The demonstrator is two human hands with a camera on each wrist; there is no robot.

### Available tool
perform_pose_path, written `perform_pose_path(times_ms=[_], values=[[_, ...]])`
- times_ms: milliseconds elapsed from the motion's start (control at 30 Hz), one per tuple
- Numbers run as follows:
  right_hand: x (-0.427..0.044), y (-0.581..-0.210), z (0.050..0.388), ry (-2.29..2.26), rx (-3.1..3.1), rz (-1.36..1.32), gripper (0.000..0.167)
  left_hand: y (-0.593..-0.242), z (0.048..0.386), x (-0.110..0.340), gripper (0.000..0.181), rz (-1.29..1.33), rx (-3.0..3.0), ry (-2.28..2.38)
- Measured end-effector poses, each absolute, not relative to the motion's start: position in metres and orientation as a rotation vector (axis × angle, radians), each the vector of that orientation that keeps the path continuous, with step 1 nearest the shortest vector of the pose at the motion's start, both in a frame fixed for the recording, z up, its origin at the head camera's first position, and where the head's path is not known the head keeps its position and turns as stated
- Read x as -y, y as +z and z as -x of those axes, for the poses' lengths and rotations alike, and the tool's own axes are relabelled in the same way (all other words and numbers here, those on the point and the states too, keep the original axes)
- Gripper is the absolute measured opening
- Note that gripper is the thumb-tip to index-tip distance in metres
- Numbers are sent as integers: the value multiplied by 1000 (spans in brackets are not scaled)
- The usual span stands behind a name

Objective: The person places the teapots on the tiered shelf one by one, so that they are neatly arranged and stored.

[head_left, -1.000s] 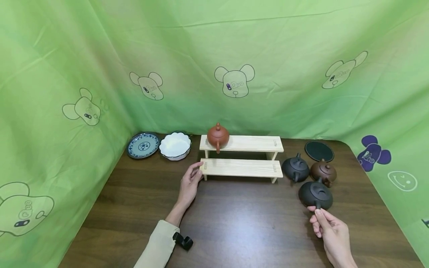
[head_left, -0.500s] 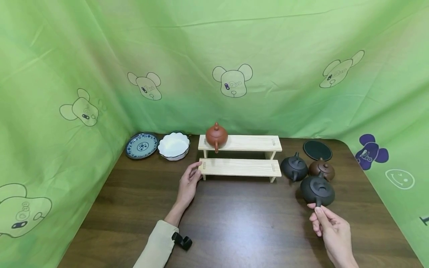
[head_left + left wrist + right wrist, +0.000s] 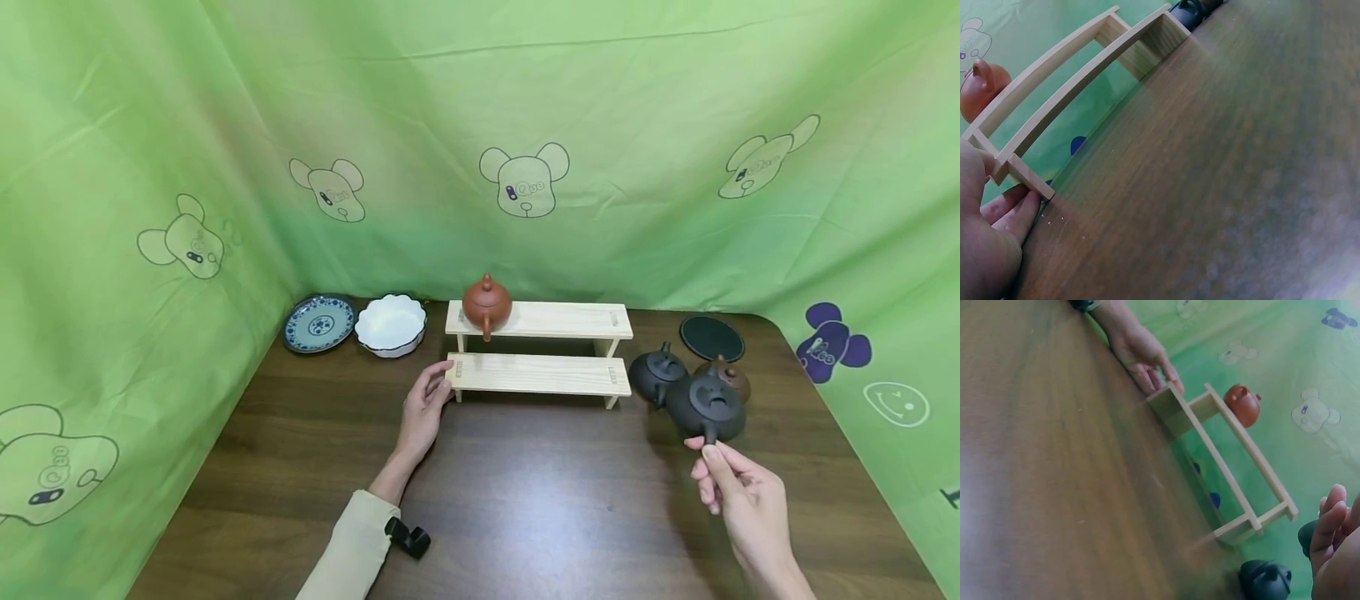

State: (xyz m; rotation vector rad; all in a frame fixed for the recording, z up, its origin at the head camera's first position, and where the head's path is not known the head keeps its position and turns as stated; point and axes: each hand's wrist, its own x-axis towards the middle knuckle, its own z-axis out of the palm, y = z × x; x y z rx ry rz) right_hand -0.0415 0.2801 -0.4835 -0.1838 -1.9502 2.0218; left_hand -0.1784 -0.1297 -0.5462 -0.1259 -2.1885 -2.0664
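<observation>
My right hand (image 3: 750,500) pinches the handle of a black teapot (image 3: 705,404), lifted off the table and overlapping a brown teapot (image 3: 733,375) behind it. In the right wrist view, my fingers hide most of the held teapot (image 3: 1305,536). Another black teapot (image 3: 657,371) stands on the table, just left of it. My left hand (image 3: 422,412) grips the left end of the lower step of a two-tier wooden stand (image 3: 540,373), thumb and fingers about its end (image 3: 1025,175). On the upper step's left end sits a reddish-brown teapot (image 3: 487,305).
A blue-patterned plate (image 3: 320,325) and a white scalloped bowl (image 3: 391,327) are at the back left. Towards the back right lies a dark round mat (image 3: 712,338). Green printed cloth (image 3: 420,125) hangs behind the brown wooden table (image 3: 525,492).
My right hand has raised the black teapot and moved it away from me, so it now covers part of the brown teapot. The left hand stays on the stand.
</observation>
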Motion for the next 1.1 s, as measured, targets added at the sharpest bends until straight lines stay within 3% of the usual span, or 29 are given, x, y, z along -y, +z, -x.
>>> perform_pose_path(times_ms=[767,1100], values=[[-266,-447,75,1932,2081,-39,20,-540,177,128,36,61,2212,-2103],[-250,-439,91,1955,2023,-74,22,-550,178,133,35,238,2142,-2056]])
